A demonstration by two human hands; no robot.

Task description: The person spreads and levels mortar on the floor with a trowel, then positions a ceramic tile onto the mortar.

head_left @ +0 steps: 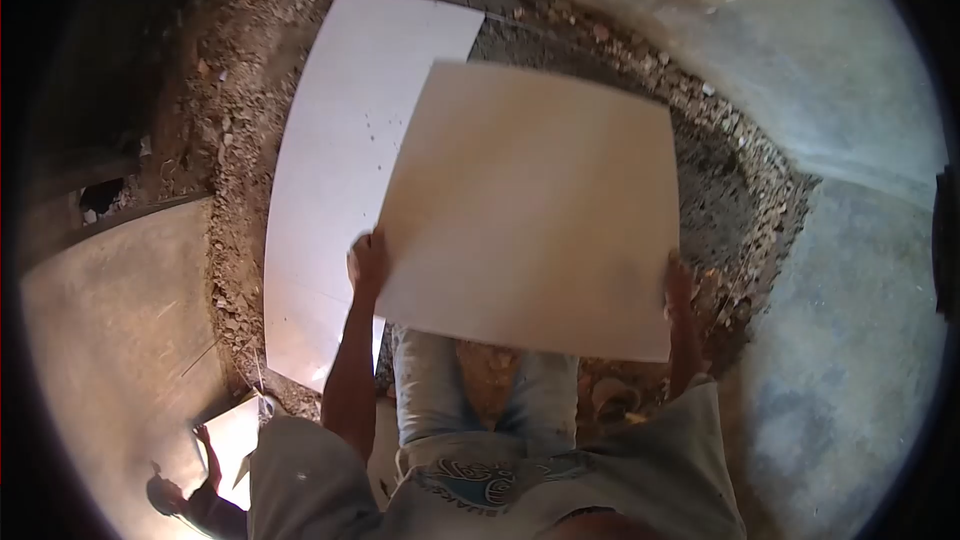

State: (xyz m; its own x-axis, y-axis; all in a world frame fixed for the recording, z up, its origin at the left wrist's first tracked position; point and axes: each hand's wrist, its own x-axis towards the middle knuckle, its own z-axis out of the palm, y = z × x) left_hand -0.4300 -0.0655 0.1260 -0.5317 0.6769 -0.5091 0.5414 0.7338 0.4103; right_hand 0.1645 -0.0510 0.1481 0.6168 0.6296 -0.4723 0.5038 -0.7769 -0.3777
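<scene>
A large square tile [540, 210], beige and smooth, is held up in front of my legs. My left hand [368, 262] grips its left edge, and my right hand [680, 285] grips its right edge low down. Both hands are closed on it, with some fingers hidden behind the tile. Under and to the left of it, a long pale tile surface [335, 140] lies on the ground, with a few dark specks on it. The held tile overlaps part of that surface from my viewpoint. Its edges look slightly blurred.
Loose rubble and soil [235, 130] surround the pale surface. Bare grey walls [850, 340] rise at the right and back, and another wall [120, 300] stands at the left. At lower left, another person [200, 485] has a hand on a bright panel [235, 440].
</scene>
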